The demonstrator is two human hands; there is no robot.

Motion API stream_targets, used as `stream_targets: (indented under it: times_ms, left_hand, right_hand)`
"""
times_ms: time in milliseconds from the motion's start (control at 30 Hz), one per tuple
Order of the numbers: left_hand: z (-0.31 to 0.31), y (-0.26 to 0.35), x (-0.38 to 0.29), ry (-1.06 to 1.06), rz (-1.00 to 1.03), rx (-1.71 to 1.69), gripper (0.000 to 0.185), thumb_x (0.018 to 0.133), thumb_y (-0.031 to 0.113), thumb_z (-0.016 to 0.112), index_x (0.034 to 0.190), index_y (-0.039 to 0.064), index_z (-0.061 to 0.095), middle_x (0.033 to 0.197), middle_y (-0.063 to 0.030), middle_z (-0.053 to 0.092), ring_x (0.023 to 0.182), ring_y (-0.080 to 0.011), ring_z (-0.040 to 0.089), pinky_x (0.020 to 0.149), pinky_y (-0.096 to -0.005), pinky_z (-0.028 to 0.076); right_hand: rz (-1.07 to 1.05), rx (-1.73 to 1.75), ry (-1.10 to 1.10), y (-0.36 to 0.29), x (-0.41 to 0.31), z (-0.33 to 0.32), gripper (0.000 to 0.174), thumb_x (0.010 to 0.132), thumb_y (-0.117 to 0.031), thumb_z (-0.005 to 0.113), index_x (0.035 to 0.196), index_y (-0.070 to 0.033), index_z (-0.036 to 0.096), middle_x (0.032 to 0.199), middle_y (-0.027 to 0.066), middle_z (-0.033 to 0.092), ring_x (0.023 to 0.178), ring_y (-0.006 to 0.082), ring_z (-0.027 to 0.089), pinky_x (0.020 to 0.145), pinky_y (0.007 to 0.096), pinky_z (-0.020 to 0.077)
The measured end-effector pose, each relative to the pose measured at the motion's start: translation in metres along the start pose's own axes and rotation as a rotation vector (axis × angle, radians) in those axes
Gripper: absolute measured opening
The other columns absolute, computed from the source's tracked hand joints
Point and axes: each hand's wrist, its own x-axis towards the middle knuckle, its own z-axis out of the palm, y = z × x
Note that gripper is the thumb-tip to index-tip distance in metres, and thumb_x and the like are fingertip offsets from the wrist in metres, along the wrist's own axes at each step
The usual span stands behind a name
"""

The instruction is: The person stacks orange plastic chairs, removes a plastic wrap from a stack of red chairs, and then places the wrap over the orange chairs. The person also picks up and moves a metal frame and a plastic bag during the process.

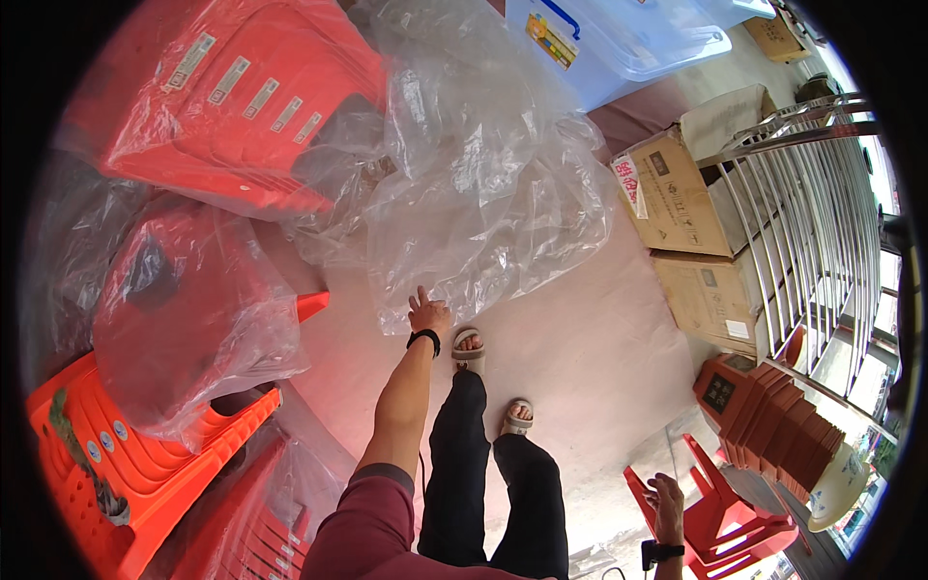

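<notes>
My left hand [429, 313], with a black band at the wrist, is stretched forward, fingers spread, over the near edge of a large clear plastic sheet or bag [493, 217]. Whether it touches the plastic I cannot tell; nothing is seen gripped. My right hand [665, 500] is out to the right with fingers bent and apart, holding nothing visible. Behind it is a red plastic chair [725, 522]. At the upper left, stacked red plastic chairs or stools [290, 123] are wrapped in clear plastic. Another red bundle under clear plastic [196, 312] lies on the left.
Orange stacked chairs [159, 471] stand at the lower left. Translucent plastic storage boxes [616, 43] are at the top. Cardboard boxes [681, 196] and a metal rack [805, 239] line the right side, above stacked brown planters [776, 428]. Sandalled feet stand on the floor.
</notes>
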Motion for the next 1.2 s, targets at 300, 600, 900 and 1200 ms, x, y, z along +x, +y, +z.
stream_targets:
  times_ms: [300, 600, 900, 1200]
  left_hand:
    - [-0.08, 0.062, -0.041, 0.248, 0.486, -0.288, 0.017, 0.092, 0.009, 0.054, 0.107, 0.003, 0.059, 0.103, -0.0139, 0.061, 0.1, -0.036, 0.058, 0.094, -0.0492, 0.041]
    - [-0.378, 0.141, -0.316, 0.253, 0.957, -0.821, 0.011, 0.092, -0.006, 0.053, 0.101, -0.001, 0.057, 0.094, -0.011, 0.059, 0.09, -0.0263, 0.058, 0.078, -0.0335, 0.05]
    - [-0.509, 0.115, -0.615, 0.595, 0.519, -0.84, 0.016, 0.103, 0.006, 0.052, 0.099, -0.005, 0.062, 0.093, -0.0057, 0.059, 0.086, -0.0139, 0.056, 0.08, -0.0255, 0.045]
    - [-0.429, -0.022, -0.739, 0.842, -0.246, -0.702, 0.028, 0.101, 0.019, 0.058, 0.114, -0.004, 0.064, 0.104, -0.0079, 0.061, 0.098, -0.0162, 0.055, 0.093, -0.0307, 0.042]
  right_hand:
    - [-0.027, -0.075, -0.154, -0.054, 0.017, 0.033, 0.038, 0.101, -0.027, 0.057, 0.127, 0.0, 0.059, 0.109, 0.0127, 0.069, 0.088, 0.017, 0.067, 0.079, 0.0292, 0.0505]
    - [-0.261, -0.18, -0.462, -0.159, 0.024, 0.118, 0.047, 0.098, -0.038, 0.06, 0.128, -0.001, 0.059, 0.116, 0.0134, 0.068, 0.097, 0.0198, 0.066, 0.082, 0.0336, 0.0507]
    - [0.174, 0.987, -0.805, -0.175, 0.039, 0.175, 0.05, 0.097, -0.051, 0.056, 0.131, -0.013, 0.059, 0.126, 0.0066, 0.065, 0.114, 0.0275, 0.063, 0.099, 0.0434, 0.0509]
    - [-0.498, 0.819, -0.877, -0.26, -0.112, 0.045, 0.008, 0.097, -0.019, 0.062, 0.091, -0.014, 0.062, 0.086, -0.0022, 0.067, 0.075, 0.0073, 0.062, 0.07, 0.0235, 0.0493]
